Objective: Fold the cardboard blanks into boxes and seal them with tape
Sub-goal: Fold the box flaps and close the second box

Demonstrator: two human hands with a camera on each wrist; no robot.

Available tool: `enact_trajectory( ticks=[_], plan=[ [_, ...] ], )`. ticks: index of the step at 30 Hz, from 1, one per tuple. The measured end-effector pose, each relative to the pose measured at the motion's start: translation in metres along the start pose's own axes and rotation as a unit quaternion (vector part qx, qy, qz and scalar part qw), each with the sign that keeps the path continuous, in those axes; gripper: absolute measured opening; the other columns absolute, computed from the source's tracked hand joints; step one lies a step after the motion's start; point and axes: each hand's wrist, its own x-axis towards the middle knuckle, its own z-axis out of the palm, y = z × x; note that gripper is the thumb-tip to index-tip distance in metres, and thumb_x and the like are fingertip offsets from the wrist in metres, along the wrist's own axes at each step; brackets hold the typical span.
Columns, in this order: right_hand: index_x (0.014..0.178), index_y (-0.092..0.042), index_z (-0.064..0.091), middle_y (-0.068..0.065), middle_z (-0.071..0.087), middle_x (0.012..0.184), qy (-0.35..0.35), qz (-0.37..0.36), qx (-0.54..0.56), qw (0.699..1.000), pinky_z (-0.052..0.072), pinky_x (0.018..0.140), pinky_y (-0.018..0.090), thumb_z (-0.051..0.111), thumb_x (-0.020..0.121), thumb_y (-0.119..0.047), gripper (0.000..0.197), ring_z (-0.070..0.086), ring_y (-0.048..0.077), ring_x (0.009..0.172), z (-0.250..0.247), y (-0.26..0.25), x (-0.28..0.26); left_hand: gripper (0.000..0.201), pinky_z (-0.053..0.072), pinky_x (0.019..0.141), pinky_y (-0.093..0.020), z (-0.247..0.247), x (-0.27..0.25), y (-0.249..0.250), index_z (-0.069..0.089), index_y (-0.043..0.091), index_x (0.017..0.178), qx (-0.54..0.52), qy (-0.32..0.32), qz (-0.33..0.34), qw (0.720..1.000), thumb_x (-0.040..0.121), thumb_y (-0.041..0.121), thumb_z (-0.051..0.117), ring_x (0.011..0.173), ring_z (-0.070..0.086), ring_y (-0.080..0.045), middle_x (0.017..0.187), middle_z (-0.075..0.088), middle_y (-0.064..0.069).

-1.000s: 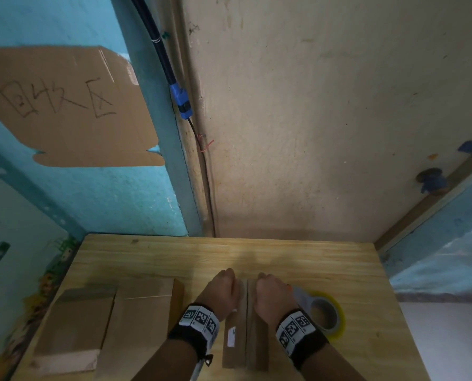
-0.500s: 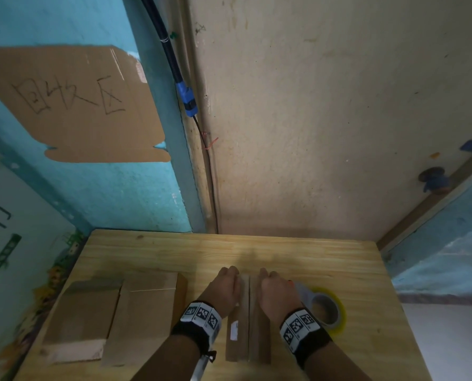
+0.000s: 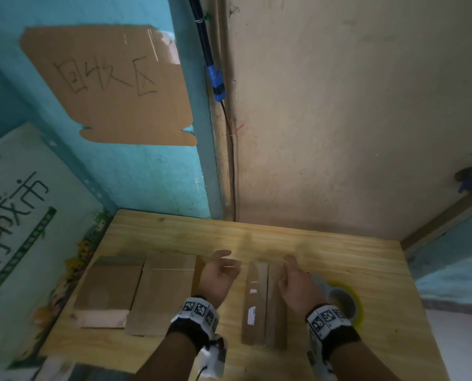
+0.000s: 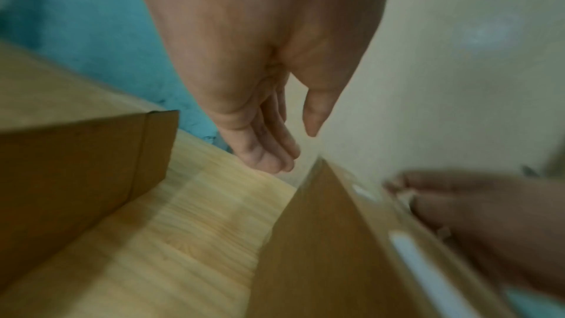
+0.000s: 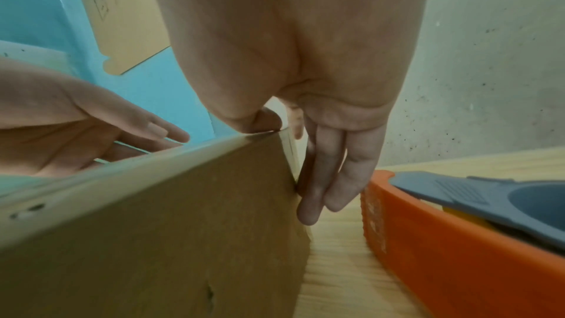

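Observation:
A narrow brown cardboard box (image 3: pixel 257 301) stands on the wooden table (image 3: pixel 339 254) with its two top flaps closed and a seam down the middle. My left hand (image 3: pixel 224 262) hovers just left of the box, fingers relaxed and holding nothing; the left wrist view shows it (image 4: pixel 296 149) clear of the box (image 4: pixel 321 250). My right hand (image 3: pixel 287 270) rests on the box's right flap. In the right wrist view its thumb presses the top edge of the box (image 5: pixel 153 226) and its fingers (image 5: pixel 336 178) lie straight down the side. A tape dispenser (image 3: pixel 342 298) sits right of that hand.
Two flat cardboard pieces (image 3: pixel 163 292) (image 3: pixel 108 287) lie on the left part of the table. The orange and grey dispenser (image 5: pixel 458 226) is close beside my right fingers. A wall rises directly behind the table, with a cardboard sign (image 3: pixel 114 86) and a cable (image 3: pixel 215 78).
My left hand has lifted off the box's left flap and moved left, opening. The right hand stays on the right flap. The head view has shifted to the left.

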Motion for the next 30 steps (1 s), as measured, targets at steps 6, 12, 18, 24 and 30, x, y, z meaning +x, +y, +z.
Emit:
enact_trajectory(
  ticks=[6,12,18,24,30],
  plan=[
    [0.157,-0.014,0.031,-0.006,0.057,0.072,0.001,0.01,-0.009,1.0,0.045,0.051,0.012,0.049,0.109,-0.022,0.051,0.052,0.001,0.058,-0.008,-0.003,-0.006,0.039,0.061,0.087,-0.038,-0.034,-0.016,0.015,0.071,0.001,0.108,-0.192,0.033,-0.073,0.978,0.073,0.006,0.089,0.095,0.076,-0.028,0.1,0.079,-0.012],
    [0.159,-0.02,0.027,0.006,0.065,0.115,0.013,0.024,-0.008,1.0,0.056,0.067,0.025,0.062,0.101,-0.022,0.068,0.066,0.01,0.079,-0.002,0.008,0.005,0.031,0.059,0.09,-0.039,-0.035,-0.02,0.015,0.074,-0.001,0.112,-0.232,0.004,-0.071,0.97,0.084,0.01,0.08,0.103,0.075,-0.031,0.106,0.078,-0.016],
    [0.156,-0.026,0.034,0.003,0.056,0.128,0.019,0.004,-0.014,1.0,0.058,0.079,0.03,0.061,0.103,-0.029,0.06,0.066,0.013,0.087,-0.003,0.003,0.003,0.027,0.062,0.089,-0.036,-0.032,-0.014,0.007,0.073,0.0,0.113,-0.227,-0.014,-0.098,0.969,0.088,0.009,0.076,0.104,0.075,-0.03,0.107,0.078,-0.016],
    [0.153,-0.023,0.037,0.005,0.059,0.127,0.023,0.021,-0.004,1.0,0.059,0.083,0.034,0.061,0.102,-0.032,0.057,0.067,0.014,0.087,-0.004,0.003,-0.003,0.031,0.056,0.094,-0.049,-0.029,-0.003,-0.005,0.074,0.002,0.107,-0.127,-0.007,-0.116,0.985,0.08,0.011,0.087,0.09,0.076,-0.032,0.093,0.079,-0.017],
    [0.125,-0.027,0.047,-0.004,0.066,0.088,-0.011,0.075,0.064,0.995,0.051,0.062,0.017,0.058,0.105,-0.023,0.022,0.062,0.005,0.071,-0.004,0.006,-0.012,0.017,0.058,0.076,-0.03,-0.011,-0.008,-0.006,0.075,0.012,0.106,-0.009,-0.075,-0.139,0.988,0.092,0.02,0.076,0.095,0.075,-0.021,0.104,0.078,-0.009]
  ],
)
